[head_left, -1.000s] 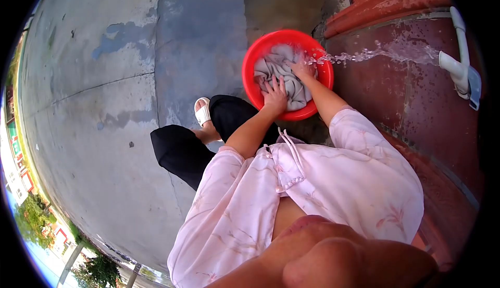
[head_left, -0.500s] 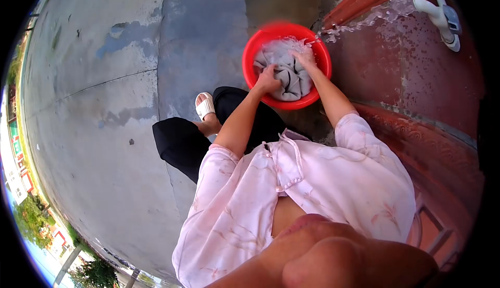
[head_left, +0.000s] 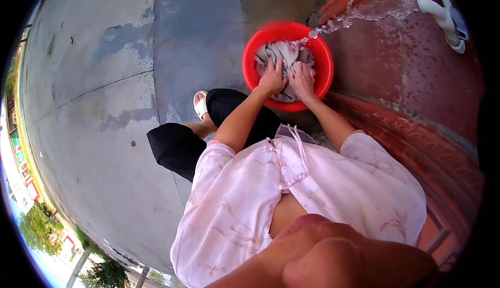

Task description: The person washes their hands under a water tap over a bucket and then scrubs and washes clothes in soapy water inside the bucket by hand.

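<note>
A wet grey cloth (head_left: 281, 52) lies bunched in a round red basin (head_left: 324, 58). My left hand (head_left: 272, 79) presses down on the cloth, its fingers stretched and spread. Close beside it, my right hand (head_left: 302, 81) rests on the same cloth with fingers slightly bent and apart. Both hands are inside the basin, near each other at its middle. A stream of water (head_left: 341, 23) arcs from a white tap (head_left: 435, 10) at the upper right and lands on the cloth by the basin's far rim.
The basin stands on a grey concrete floor (head_left: 114, 100) with darker wet patches. On the right runs a red-brown ledge (head_left: 370, 69) with a raised, moulded edge. My foot in a white sandal (head_left: 201, 104) is left of the basin.
My right hand has drawn back toward me from the basin's far right side, ending beside my left hand. My left hand has shifted slightly forward, its fingers spread. The cloth is bunched differently.
</note>
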Available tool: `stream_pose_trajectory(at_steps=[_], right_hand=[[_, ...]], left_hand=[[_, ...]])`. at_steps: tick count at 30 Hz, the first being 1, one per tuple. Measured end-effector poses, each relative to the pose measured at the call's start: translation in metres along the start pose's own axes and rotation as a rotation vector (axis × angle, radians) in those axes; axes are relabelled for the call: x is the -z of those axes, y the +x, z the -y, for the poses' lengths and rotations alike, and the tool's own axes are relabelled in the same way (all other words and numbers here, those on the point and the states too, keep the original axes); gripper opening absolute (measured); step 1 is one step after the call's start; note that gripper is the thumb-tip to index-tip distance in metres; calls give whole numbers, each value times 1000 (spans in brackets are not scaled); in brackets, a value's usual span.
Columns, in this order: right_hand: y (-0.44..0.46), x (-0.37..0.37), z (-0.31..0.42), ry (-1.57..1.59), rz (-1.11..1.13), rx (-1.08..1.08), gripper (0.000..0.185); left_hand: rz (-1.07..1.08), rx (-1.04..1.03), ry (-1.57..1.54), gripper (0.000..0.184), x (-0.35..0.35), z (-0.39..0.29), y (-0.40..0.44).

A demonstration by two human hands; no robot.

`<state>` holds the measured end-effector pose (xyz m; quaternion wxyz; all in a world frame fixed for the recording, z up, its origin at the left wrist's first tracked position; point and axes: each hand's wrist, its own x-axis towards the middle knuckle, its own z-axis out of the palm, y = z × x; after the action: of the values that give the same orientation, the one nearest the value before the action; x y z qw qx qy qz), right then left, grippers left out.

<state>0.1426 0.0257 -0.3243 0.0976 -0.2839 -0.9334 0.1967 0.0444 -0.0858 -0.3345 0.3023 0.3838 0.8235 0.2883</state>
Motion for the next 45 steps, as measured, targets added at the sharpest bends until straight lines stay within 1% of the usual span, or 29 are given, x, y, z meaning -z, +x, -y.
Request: stream_pose_trajectory(at_steps=[2, 3, 5, 6, 8, 9, 10, 11, 12, 13, 14, 15, 19, 20, 21, 22, 23, 24, 26, 28, 30, 31, 32, 33, 34, 36, 37, 42, 45], right_hand=[[0, -18, -2, -52, 42, -62, 35], [1, -28, -7, -62, 48, -95, 35], [9, -44, -18, -113, -4, -118, 37], [14, -47, -21, -112, 2, -116, 37], [30, -55, -25, -176, 116, -273, 35], [41, -58, -29, -173, 116, -271, 35], [52, -61, -38, -117, 251, -349, 38], [64, -63, -46, -59, 384, -421, 41], [77, -66, -54, -55, 381, -407, 41], [85, -67, -61, -34, 499, -403, 43], [93, -68, -69, -18, 616, -396, 46], [103, -75, -78, -17, 614, -386, 46], [119, -102, -116, 153, 310, -280, 49], [109, -98, -118, 146, 308, -283, 49], [103, -86, -110, 329, 225, -380, 48], [94, -70, -99, 513, 140, -478, 47], [73, -38, -72, 456, 48, -511, 42], [52, -13, -53, 453, 45, -514, 42], [19, 25, -29, 454, 115, -272, 56], [4, 46, -11, 427, 131, -252, 58], [-8, 55, 3, 392, 156, -238, 60], [-10, 57, 10, 339, 202, -87, 57], [-12, 57, 17, 288, 245, 62, 55], [-16, 52, 22, 156, 319, 65, 44], [-16, 39, 20, 156, 321, 62, 44], [-13, 11, 15, -157, 504, -3, 44], [-5, 0, 15, -157, 567, -67, 42], [27, -50, -13, -104, 578, -126, 38], [41, -62, -19, -106, 753, -246, 34]], left_hand=[[130, -3, 0, 79, 18, 8, 4], [136, -1, 3, 79, 30, 12, 1], [-192, -179, 198, 76, 49, 10, -6], [-191, -174, 197, 76, 57, 2, -13], [-637, 91, 267, 76, 71, -11, -23], [-658, 213, 167, 63, 63, -2, -22], [-664, 219, 171, 63, 55, 9, -23], [-524, 375, 0, 57, 49, 21, -23], [-382, 524, -172, 51, 45, 31, -23], [-433, 474, -191, 39, 44, 35, -24], [-442, 474, -188, 39, 44, 39, -23], [-433, 439, -216, 37, 45, 42, -20], [-375, 392, -152, 30, 67, 45, -6], [-374, 369, -95, 29, 72, 48, -1], [-379, 364, -102, 29, 79, 50, 7], [-368, 367, -93, 35, 85, 52, 16], [-348, 378, -82, 41, 85, 53, 14], [-345, 375, -84, 41, 87, 45, 12], [-705, -7, 274, 54, 89, 20, 6], [-500, -133, 346, 67, 74, -5, -14], [-110, -105, 538, 66, 43, -20, -45], [-106, -108, 530, 66, 25, -18, -44], [-72, -68, 634, 67, 10, -16, -42], [-35, -26, 739, 69, -1, -12, -41], [-31, -26, 737, 69, -3, -11, -38], [6, 10, 735, 70, -7, -9, -34], [6, 16, 732, 70, -13, 0, -27], [72, 54, 630, 66, -19, 20, 3], [170, 54, 485, 61, 7, 13, 18]])
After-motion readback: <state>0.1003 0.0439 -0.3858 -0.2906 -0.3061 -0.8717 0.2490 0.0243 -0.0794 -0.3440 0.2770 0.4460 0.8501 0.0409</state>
